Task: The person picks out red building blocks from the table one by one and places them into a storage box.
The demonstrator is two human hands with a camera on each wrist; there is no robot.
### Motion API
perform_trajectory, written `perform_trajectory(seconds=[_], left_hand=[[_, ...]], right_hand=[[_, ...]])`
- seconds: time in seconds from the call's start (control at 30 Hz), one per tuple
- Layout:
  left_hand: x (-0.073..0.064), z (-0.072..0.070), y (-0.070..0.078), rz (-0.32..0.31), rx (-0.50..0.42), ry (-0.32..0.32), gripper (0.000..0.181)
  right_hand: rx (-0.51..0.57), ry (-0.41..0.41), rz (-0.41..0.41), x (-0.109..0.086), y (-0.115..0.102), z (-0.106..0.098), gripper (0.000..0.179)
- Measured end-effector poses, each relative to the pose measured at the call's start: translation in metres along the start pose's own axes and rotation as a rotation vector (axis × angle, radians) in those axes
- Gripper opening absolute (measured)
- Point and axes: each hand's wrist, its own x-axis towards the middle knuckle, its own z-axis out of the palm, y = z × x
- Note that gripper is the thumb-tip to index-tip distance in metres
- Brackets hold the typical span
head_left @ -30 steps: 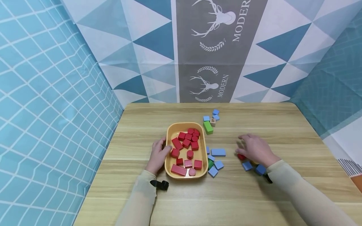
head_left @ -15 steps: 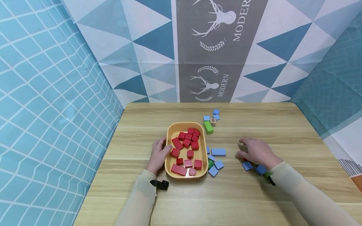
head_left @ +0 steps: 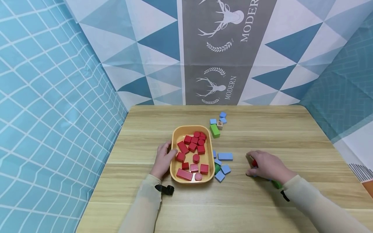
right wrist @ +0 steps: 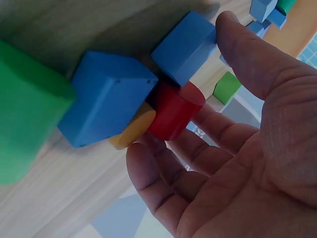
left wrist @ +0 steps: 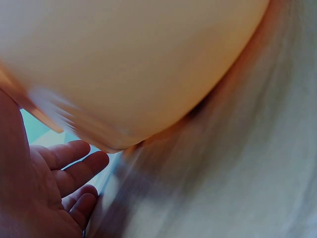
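Observation:
In the head view, my left hand holds the near-left rim of an orange plastic tray, its thumb over the edge. The left wrist view shows the other fingers loosely bent beside the outer wall. Many red blocks lie in the tray. My right hand reaches over a small cluster at the right. In the right wrist view its fingers spread behind a red cylinder, and the thumb tip is by a blue block. A yellow round block, another blue block and a green block sit alongside.
Right of the tray lie a flat blue block, several smaller blue blocks and a dark green piece. Farther back are a light green block, a wooden letter cube and a few blue ones.
My right hand has moved toward me and slightly right, lowering over the cluster and covering the blue blocks there. The left hand and tray stay where they were.

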Motion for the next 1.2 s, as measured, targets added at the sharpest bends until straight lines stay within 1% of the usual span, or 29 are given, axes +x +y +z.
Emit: perform_trajectory(seconds=[0.17,0.3,0.47,0.6,0.77,0.9,1.07,1.2], left_hand=[[0.0,0.0,0.0,0.002,0.002,0.002,0.063],[0.0,0.0,0.0,-0.003,0.01,0.001,0.064],[0.0,0.0,0.001,0.0,0.016,-0.002,0.064],[0.0,0.0,0.001,0.0,0.014,-0.001,0.064],[0.0,0.0,0.0,-0.003,0.012,-0.002,0.064],[0.001,0.001,-0.001,0.003,0.011,0.001,0.063],[0.0,0.001,0.002,0.0,0.002,0.002,0.064],[0.0,0.0,0.002,-0.006,0.002,0.002,0.065]], right_hand=[[-0.018,0.013,-0.019,-0.004,-0.003,0.002,0.07],[-0.031,0.041,-0.034,-0.007,-0.003,0.003,0.072],[-0.035,0.101,-0.042,-0.007,-0.002,0.008,0.07],[-0.004,0.142,-0.046,-0.005,-0.001,0.011,0.068],[0.038,0.132,-0.051,-0.003,-0.001,0.012,0.066],[0.042,0.124,-0.052,-0.003,-0.002,0.011,0.067],[0.025,0.147,-0.04,-0.005,-0.003,0.011,0.074],[0.032,0.154,-0.001,-0.009,-0.004,0.011,0.079]])
